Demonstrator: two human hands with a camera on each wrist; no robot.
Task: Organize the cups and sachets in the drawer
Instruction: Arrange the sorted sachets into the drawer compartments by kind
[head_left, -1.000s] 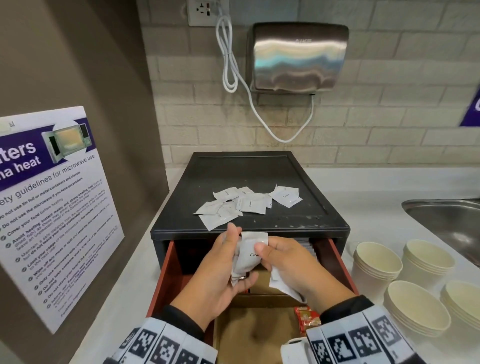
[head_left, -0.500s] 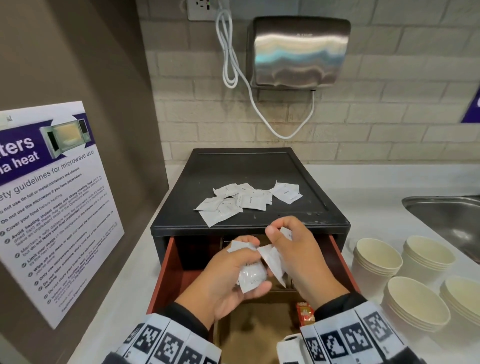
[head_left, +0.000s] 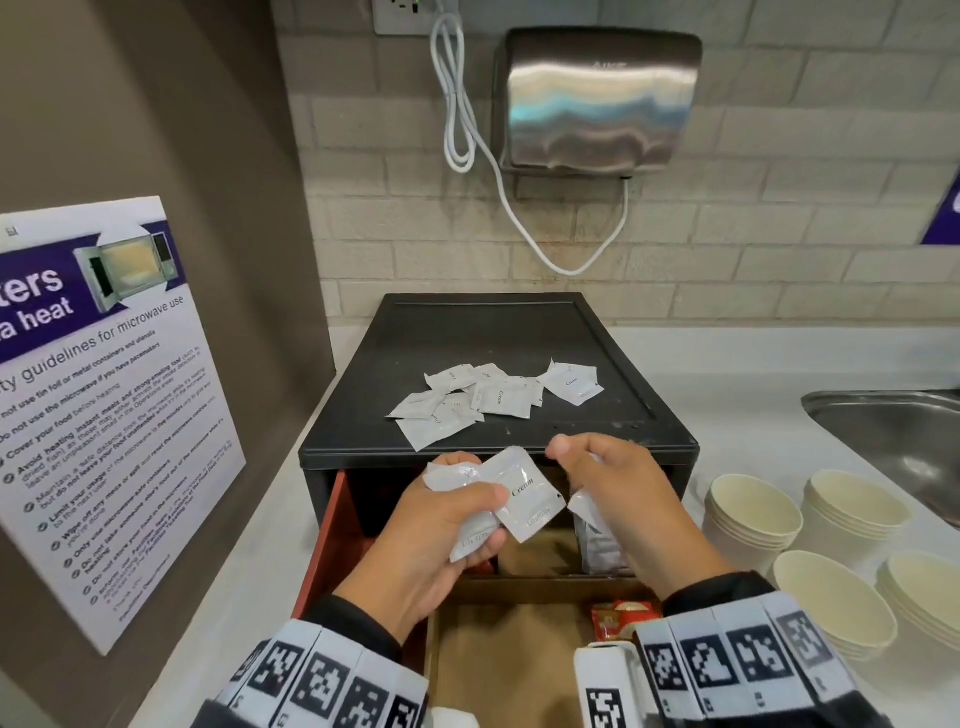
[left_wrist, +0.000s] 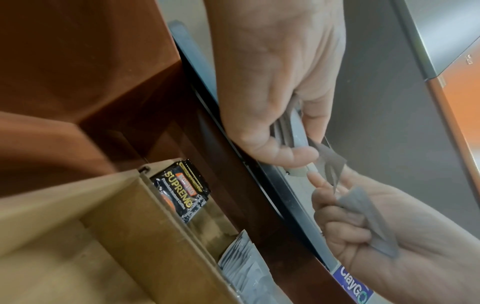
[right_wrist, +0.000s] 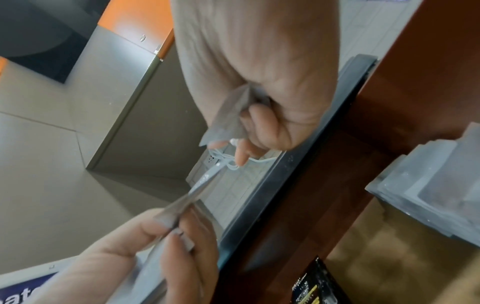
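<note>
Head view showed both hands over the open drawer (head_left: 332, 525), near the front edge of the black box (head_left: 467, 332). Left hand (head_left: 441, 530) pinched a few white creamer sachets (head_left: 524, 493) between thumb and curled fingers. Right hand (head_left: 618, 499), just to the right, had its fingers curled round another white sachet (head_left: 582, 506). More loose sachets (head_left: 483, 397) lay on the box's top, farther back. Stacked paper cups (head_left: 753, 519) stood on the counter (head_left: 753, 374) at the right.
</note>
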